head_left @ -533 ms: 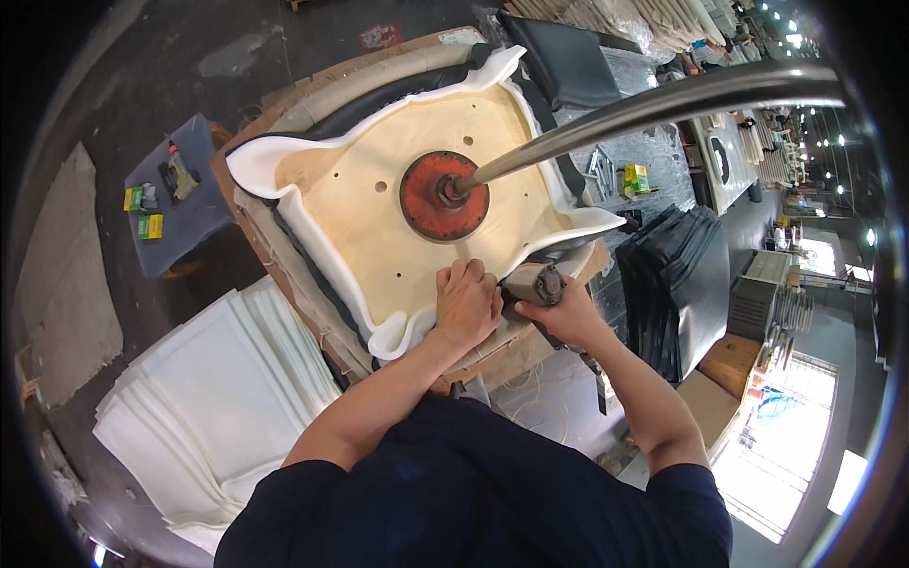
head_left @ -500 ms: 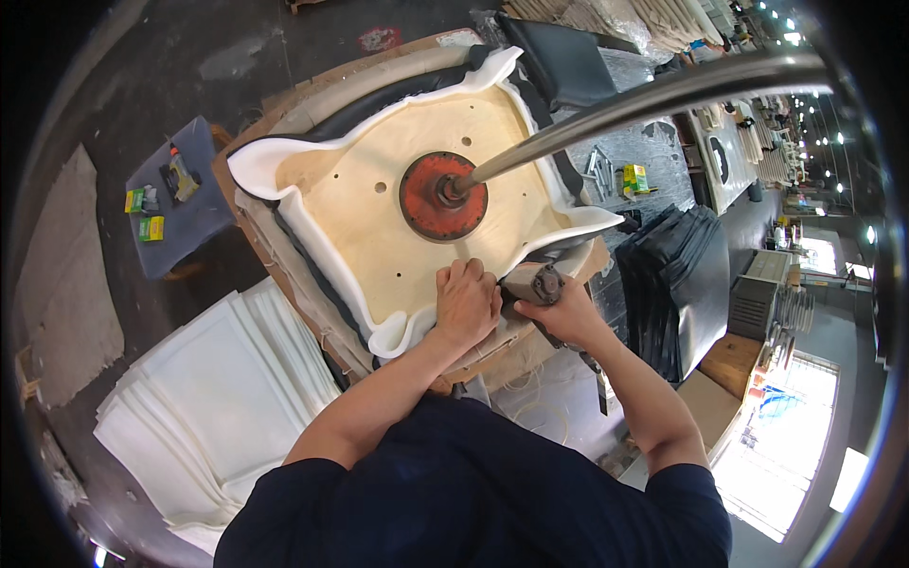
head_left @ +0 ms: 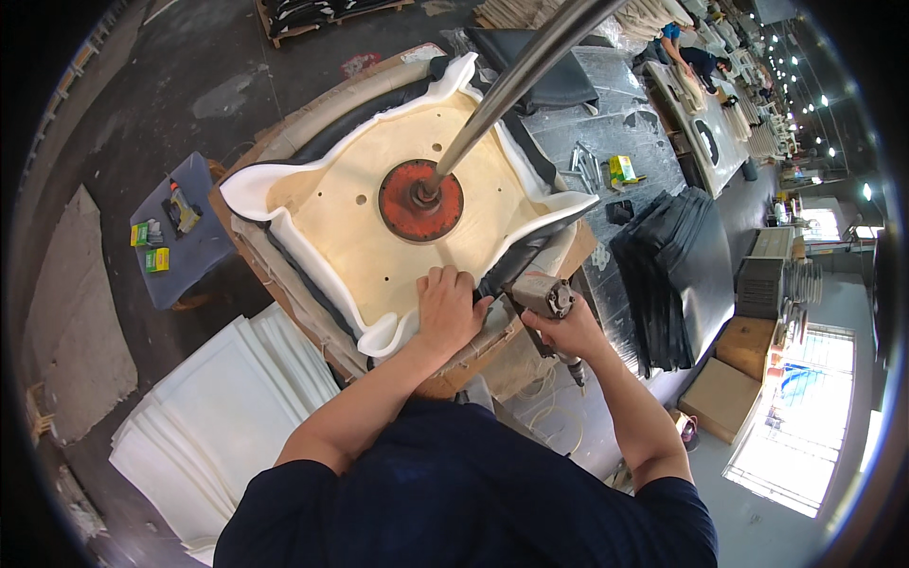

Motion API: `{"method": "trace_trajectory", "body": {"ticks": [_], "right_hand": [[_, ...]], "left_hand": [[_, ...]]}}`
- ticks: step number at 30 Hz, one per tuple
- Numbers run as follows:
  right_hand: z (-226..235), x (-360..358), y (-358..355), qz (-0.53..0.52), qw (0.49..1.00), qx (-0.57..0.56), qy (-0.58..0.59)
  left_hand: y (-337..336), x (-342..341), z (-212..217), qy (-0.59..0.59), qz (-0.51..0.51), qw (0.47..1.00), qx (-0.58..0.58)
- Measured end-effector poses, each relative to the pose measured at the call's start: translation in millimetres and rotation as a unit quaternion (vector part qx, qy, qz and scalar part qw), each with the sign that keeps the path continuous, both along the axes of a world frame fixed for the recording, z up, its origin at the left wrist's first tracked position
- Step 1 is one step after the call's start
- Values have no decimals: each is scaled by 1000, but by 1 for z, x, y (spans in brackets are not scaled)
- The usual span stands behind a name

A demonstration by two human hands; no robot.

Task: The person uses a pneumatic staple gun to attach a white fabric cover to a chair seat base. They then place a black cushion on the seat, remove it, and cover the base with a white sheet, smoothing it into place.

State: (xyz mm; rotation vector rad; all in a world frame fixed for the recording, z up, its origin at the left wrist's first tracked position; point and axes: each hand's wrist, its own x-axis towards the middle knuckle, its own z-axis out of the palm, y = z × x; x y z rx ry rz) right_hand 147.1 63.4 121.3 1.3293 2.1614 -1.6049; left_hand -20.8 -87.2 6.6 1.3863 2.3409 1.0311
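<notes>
A wooden seat panel (head_left: 331,241) lies with white foam (head_left: 294,251) curling up round its edges and a black cover (head_left: 525,256) beneath. At its centre, a red round plate (head_left: 398,210) presses down under a metal rod (head_left: 507,99). My left hand (head_left: 449,310) is at the near edge, fingers curled over the panel and thumb by the black cover, which it seems to pinch; the fingertips are partly hidden. To its right, my right hand (head_left: 570,327) grips a pneumatic staple gun (head_left: 542,295), its nose just off the panel's near right edge.
White foam sheets (head_left: 218,407) are stacked at the left, below a small stand (head_left: 194,256) holding another staple gun (head_left: 180,210) and small boxes. Black covers (head_left: 668,275) are piled at the right, beside a plastic-covered table (head_left: 615,109). A person (head_left: 699,64) works far off.
My right hand has drawn the staple gun away from my left hand, to the right. My left hand stays at the panel's near edge. The whole view has shifted slightly.
</notes>
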Motion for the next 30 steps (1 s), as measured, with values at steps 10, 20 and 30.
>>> {"method": "trace_trajectory", "body": {"ticks": [10, 20, 30], "right_hand": [[-2, -21, 3, 36, 999, -14, -15], [7, -57, 4, 53, 993, -15, -105], [2, -59, 2, 85, 992, 51, -77]], "left_hand": [[11, -4, -9, -12, 4, 1000, -3], [11, -4, -13, -58, 18, 998, -11], [-1, -15, -7, -24, -35, 998, -40]]}}
